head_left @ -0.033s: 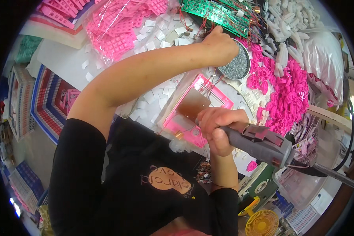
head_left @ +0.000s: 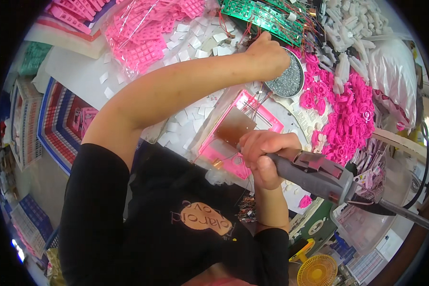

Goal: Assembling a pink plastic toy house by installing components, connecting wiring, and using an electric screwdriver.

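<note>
My left hand (head_left: 270, 58) reaches across to the round metal bowl (head_left: 301, 78) of small grey screws. Its fingers are curled closed over the bowl's left side, and their tips are hidden. My right hand (head_left: 268, 151) is wrapped round the front end of a grey electric screwdriver (head_left: 312, 177). The tool lies slanted, its front end toward the pink plastic housing (head_left: 239, 164); the tip is hidden by the hand. A brown flat plate (head_left: 235, 127) sits in the housing, with thin wires at its upper end.
Green circuit boards (head_left: 262, 21) with red wires lie beyond the bowl. Pink plastic parts (head_left: 352, 114) are heaped at right, white plastic pieces (head_left: 352, 21) behind them. A clear bag of pink keypads (head_left: 140, 45) and scattered white squares (head_left: 183, 55) are at left. A yellow fan (head_left: 318, 270) stands lower right.
</note>
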The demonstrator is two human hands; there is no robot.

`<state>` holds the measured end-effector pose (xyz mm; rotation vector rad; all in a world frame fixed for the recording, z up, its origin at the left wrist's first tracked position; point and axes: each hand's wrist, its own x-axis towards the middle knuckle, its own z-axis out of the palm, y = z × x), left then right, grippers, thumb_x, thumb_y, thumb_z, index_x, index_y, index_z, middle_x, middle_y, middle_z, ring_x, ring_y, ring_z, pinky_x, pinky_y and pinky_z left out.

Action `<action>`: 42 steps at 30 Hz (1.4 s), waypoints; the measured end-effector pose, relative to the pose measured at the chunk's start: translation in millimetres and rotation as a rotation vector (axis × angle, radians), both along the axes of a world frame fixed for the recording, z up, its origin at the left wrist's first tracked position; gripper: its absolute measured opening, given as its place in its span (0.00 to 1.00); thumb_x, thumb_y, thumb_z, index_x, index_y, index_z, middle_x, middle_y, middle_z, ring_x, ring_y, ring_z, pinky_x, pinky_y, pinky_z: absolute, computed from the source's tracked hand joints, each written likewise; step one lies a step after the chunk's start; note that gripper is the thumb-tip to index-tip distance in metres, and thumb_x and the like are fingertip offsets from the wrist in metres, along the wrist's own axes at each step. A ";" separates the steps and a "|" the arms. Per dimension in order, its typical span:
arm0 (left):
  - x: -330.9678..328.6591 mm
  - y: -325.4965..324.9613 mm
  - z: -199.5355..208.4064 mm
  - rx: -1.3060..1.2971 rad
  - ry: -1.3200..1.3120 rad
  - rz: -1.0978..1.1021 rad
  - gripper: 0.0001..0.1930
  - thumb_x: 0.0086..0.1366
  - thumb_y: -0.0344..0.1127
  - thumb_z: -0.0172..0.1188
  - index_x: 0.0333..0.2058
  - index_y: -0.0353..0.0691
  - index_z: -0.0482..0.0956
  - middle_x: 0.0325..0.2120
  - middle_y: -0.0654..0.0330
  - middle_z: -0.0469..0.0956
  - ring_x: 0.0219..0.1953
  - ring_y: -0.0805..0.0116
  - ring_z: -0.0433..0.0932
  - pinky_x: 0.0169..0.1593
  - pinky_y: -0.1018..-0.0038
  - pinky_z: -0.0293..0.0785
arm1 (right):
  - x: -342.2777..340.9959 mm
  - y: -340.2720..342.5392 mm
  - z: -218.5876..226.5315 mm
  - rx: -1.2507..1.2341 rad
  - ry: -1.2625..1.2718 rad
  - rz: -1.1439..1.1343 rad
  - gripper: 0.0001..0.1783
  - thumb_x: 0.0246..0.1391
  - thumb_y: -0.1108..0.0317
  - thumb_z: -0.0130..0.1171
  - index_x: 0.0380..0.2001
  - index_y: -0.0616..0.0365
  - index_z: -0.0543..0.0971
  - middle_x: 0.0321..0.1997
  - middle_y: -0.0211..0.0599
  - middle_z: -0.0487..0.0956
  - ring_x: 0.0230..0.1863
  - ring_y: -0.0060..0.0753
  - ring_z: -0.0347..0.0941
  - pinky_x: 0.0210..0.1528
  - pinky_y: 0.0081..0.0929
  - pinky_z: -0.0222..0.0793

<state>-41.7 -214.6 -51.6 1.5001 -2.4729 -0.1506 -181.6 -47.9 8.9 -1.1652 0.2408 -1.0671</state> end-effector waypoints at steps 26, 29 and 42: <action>67.1 208.5 11.8 0.034 0.659 -0.192 0.07 0.58 0.34 0.69 0.36 0.47 0.82 0.34 0.68 0.79 0.38 0.70 0.77 0.51 0.61 0.61 | 7.1 -7.8 34.8 -0.059 0.002 -0.026 0.15 0.57 0.60 0.68 0.40 0.52 0.73 0.17 0.28 0.70 0.18 0.30 0.68 0.26 0.33 0.67; 63.7 208.4 10.3 0.021 0.707 -0.178 0.08 0.58 0.34 0.70 0.35 0.47 0.82 0.33 0.68 0.79 0.37 0.70 0.77 0.51 0.62 0.60 | 9.1 -7.9 31.6 -0.074 0.007 -0.027 0.15 0.57 0.60 0.68 0.40 0.53 0.72 0.16 0.28 0.70 0.18 0.30 0.67 0.27 0.33 0.67; 52.4 239.8 30.2 0.131 0.370 -0.150 0.15 0.52 0.47 0.71 0.35 0.48 0.80 0.37 0.64 0.74 0.43 0.64 0.73 0.54 0.55 0.60 | 37.2 -36.9 -3.8 -0.137 0.065 -0.186 0.13 0.61 0.65 0.61 0.40 0.56 0.67 0.19 0.30 0.68 0.18 0.25 0.63 0.26 0.29 0.64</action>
